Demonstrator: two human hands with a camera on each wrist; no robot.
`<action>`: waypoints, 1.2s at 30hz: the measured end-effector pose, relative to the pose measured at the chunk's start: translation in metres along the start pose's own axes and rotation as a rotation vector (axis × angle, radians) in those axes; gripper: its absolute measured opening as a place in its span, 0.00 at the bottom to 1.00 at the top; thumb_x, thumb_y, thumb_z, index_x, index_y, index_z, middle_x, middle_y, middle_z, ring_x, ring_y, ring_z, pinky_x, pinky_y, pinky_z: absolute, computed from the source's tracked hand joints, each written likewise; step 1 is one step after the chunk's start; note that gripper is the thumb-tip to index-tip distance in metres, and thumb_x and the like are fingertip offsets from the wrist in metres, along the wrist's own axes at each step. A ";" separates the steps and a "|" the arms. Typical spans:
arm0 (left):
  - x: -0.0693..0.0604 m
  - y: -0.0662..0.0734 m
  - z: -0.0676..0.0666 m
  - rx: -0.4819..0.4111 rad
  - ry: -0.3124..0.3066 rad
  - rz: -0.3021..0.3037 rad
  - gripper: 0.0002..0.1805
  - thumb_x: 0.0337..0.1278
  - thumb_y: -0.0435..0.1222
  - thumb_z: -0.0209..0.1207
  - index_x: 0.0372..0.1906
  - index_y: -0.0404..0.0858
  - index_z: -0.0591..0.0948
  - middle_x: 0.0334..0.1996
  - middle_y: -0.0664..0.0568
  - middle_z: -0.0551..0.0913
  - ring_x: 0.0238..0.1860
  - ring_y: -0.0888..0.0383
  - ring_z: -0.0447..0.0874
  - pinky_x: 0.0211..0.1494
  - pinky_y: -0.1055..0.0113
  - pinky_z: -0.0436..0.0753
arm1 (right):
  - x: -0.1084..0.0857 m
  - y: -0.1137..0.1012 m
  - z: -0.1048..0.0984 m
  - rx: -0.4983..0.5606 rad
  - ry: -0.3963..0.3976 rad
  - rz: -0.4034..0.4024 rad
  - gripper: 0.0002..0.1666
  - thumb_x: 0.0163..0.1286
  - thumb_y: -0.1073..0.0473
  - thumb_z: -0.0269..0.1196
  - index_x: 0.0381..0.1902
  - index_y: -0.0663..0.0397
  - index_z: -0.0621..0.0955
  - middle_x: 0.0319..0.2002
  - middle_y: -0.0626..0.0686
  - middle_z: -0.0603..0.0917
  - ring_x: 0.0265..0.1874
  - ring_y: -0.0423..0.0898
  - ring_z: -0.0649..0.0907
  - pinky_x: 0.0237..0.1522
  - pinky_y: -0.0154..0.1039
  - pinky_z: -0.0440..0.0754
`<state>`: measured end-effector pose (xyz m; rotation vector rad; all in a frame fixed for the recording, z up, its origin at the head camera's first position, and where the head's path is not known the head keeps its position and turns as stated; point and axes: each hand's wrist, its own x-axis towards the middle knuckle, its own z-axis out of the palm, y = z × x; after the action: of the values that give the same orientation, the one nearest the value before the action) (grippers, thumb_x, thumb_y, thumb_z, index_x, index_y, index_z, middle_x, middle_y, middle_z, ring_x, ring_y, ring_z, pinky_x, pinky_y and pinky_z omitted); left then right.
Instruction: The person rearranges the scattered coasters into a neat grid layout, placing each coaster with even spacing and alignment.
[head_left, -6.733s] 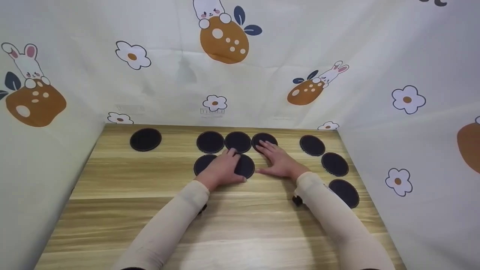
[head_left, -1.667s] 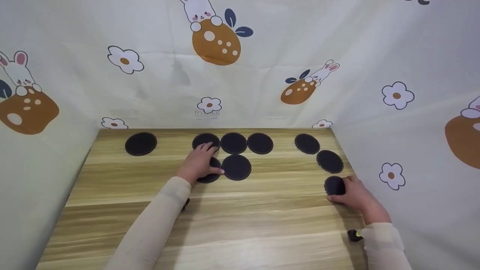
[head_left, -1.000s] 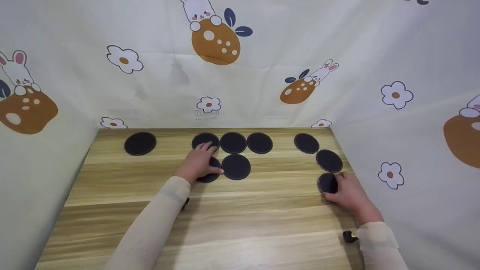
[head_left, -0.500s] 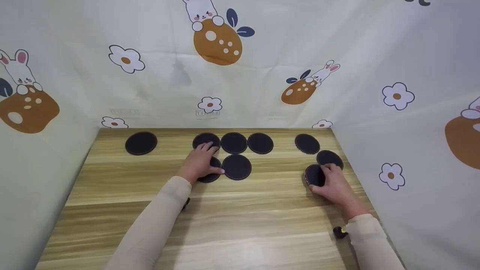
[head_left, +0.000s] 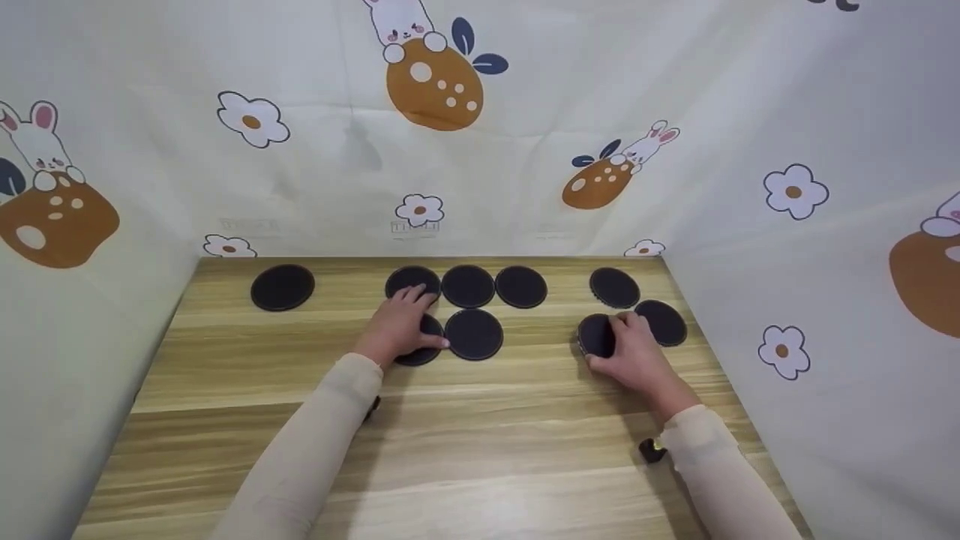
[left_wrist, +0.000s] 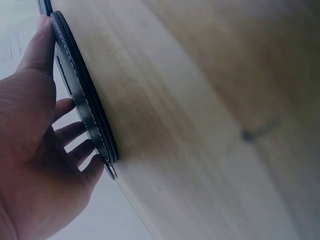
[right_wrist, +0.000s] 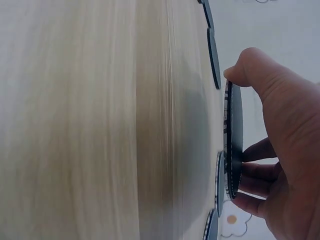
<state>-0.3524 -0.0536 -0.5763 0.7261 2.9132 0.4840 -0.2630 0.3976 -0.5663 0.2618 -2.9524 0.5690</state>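
In the head view my left hand (head_left: 396,326) rests across two round black coasters on the wooden table (head_left: 450,450): the back-row coaster (head_left: 405,276) lies under its fingers, the front one (head_left: 429,330) partly under the palm and thumb. The left wrist view shows the left fingertips (left_wrist: 85,145) on a coaster with a stitched edge (left_wrist: 90,110). My right hand (head_left: 637,352) grips a coaster (head_left: 595,336) by its edge, thumb at one side and fingers at the other. In the right wrist view this held coaster (right_wrist: 236,135) is raised off the table.
Beside the left hand lie a front-row coaster (head_left: 473,334) and back-row coasters (head_left: 468,286), (head_left: 521,286). Two coasters (head_left: 615,287), (head_left: 661,323) lie near the right edge. A lone coaster (head_left: 283,287) is at far left. Printed cloth walls (head_left: 315,180) border the table.
My right hand left the back row, took the coaster nearest me at the right edge, and has carried it leftward and away from me. My left hand shifted left, then stayed still.
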 end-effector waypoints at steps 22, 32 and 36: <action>0.001 0.000 0.001 0.016 -0.008 -0.008 0.58 0.58 0.66 0.76 0.83 0.36 0.71 0.85 0.34 0.63 0.84 0.31 0.59 0.83 0.36 0.66 | 0.037 -0.058 0.041 -0.019 0.008 -0.053 0.56 0.54 0.42 0.78 0.71 0.76 0.77 0.64 0.70 0.77 0.64 0.67 0.75 0.69 0.59 0.77; 0.002 0.000 0.002 0.016 -0.015 -0.010 0.58 0.58 0.66 0.76 0.83 0.36 0.70 0.85 0.34 0.62 0.84 0.31 0.58 0.82 0.34 0.66 | 0.045 -0.081 0.053 -0.034 -0.001 -0.064 0.56 0.53 0.40 0.78 0.69 0.75 0.78 0.64 0.69 0.76 0.64 0.65 0.75 0.69 0.58 0.78; 0.002 0.001 0.000 0.018 -0.016 -0.009 0.58 0.59 0.66 0.75 0.83 0.36 0.70 0.85 0.34 0.62 0.84 0.31 0.58 0.82 0.34 0.66 | 0.049 -0.087 0.055 -0.031 -0.009 -0.058 0.55 0.54 0.40 0.78 0.69 0.75 0.79 0.63 0.69 0.76 0.63 0.65 0.75 0.69 0.58 0.77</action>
<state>-0.3537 -0.0522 -0.5762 0.7156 2.9087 0.4500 -0.2989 0.2905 -0.5782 0.3467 -2.9485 0.5151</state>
